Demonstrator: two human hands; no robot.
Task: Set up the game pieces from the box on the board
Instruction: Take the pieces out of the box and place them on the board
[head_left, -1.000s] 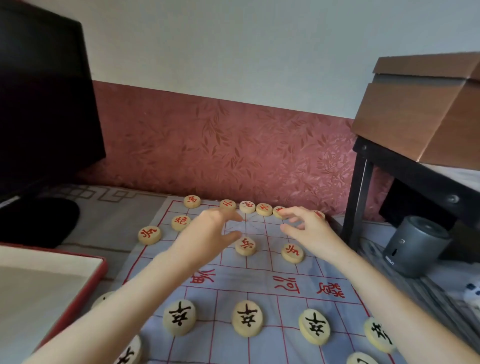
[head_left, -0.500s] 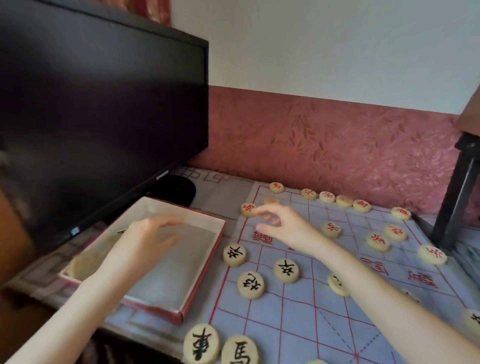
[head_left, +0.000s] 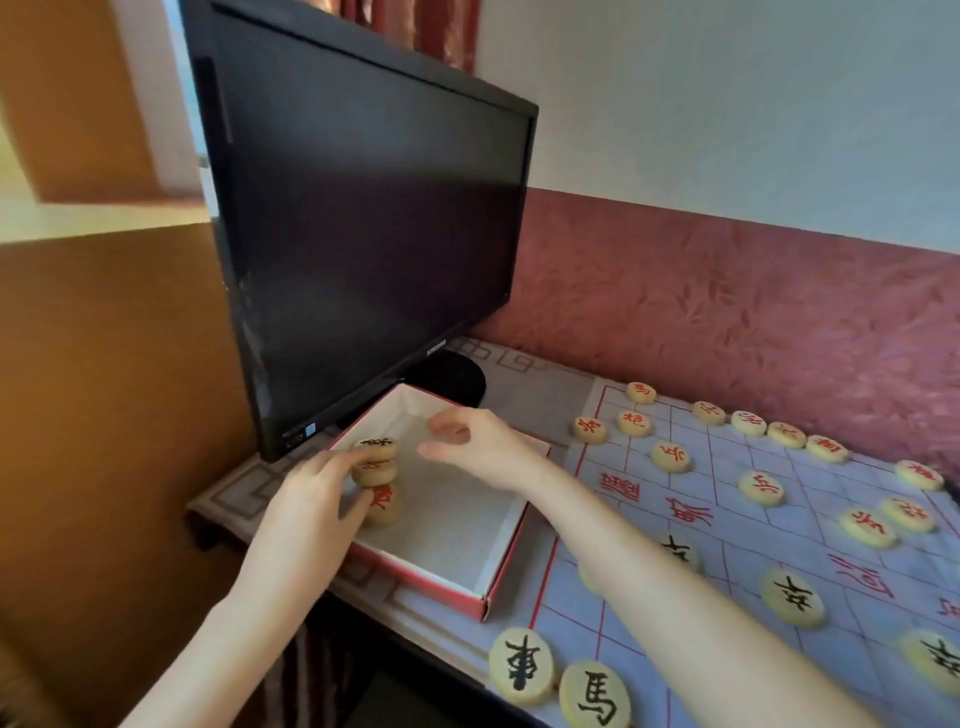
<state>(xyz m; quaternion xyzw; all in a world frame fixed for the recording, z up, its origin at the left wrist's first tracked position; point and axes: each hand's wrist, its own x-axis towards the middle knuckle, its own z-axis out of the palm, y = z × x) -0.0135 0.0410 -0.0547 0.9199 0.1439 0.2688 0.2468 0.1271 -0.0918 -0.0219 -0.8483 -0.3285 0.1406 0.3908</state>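
Head view: at nine o'clock, left hand (head_left: 306, 499) pinches stacked wooden discs (head_left: 376, 475) in the box (head_left: 496, 558); right hand (head_left: 480, 444) hovers open. Light, rigid, smooth; grip the rims.

A black monitor (head_left: 363, 228), its screen dark, is set at the left of a low table (head_left: 234, 493) covered by a grey cloth with a key-pattern border. The monitor's round black base (head_left: 449, 376) is seen beneath the screen. The wall (head_left: 727, 104) behind is painted pale above, and a dark red leaf-patterned band (head_left: 727, 312) runs along its lower part. An ochre surface (head_left: 104, 389) fills the left side, brightly lit near its top.
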